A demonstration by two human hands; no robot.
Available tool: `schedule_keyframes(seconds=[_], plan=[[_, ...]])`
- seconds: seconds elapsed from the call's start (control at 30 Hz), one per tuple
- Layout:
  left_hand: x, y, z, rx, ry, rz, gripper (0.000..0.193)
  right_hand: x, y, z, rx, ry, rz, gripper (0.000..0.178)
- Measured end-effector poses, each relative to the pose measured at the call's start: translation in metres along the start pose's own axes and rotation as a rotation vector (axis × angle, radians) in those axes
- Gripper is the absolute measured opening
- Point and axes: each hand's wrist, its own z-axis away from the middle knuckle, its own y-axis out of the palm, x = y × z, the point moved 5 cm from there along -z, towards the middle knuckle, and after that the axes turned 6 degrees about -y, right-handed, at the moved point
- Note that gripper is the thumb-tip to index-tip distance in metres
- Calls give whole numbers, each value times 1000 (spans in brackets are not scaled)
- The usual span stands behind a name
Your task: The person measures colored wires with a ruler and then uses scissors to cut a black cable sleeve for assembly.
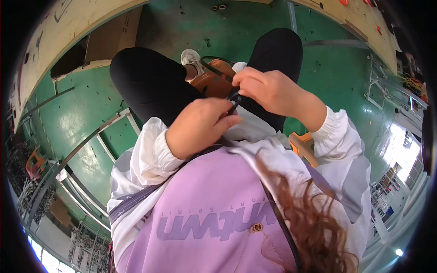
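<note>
Above my lap, my right hand (266, 88) pinches a black cable (212, 68) between thumb and fingers. The cable curves away from the fingers in a loop over the gap between my knees. My left hand (200, 125) is closed round a dark section (234, 103) just below, close to the right fingertips. Motion and the fingers partly hide that section, so its exact shape cannot be made out. Both hands almost touch each other.
An orange-brown object (207, 84) lies between my legs, near white shoes (190, 57). A wooden tabletop (95, 22) curves across the far side, with a cardboard box (111, 38) beneath it. Metal frames (102, 129) stand on the green floor at the left; an orange stool (302, 145) shows at my right.
</note>
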Motion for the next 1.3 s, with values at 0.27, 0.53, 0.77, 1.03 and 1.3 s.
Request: schedule_keyframes(seconds=[0.27, 0.53, 0.77, 1.03, 1.3], plan=[[20, -26, -24, -127, -328, 482, 18, -22, 24, -19, 63, 719, -1039, 24], [32, -24, -12, -159, -393, 778, 16, -10, 11, -19, -58, 550, -1013, 21], [46, 11, 12, 97, -612, 1011, 26, 16, -1, -22, 106, 241, -312, 13], [26, -32, 7, 38, -429, 598, 18, -14, 5, -33, 301, 368, -438, 13], [19, -50, -5, 239, -503, 613, 22, -1, 3, -37, 259, 292, -397, 29]])
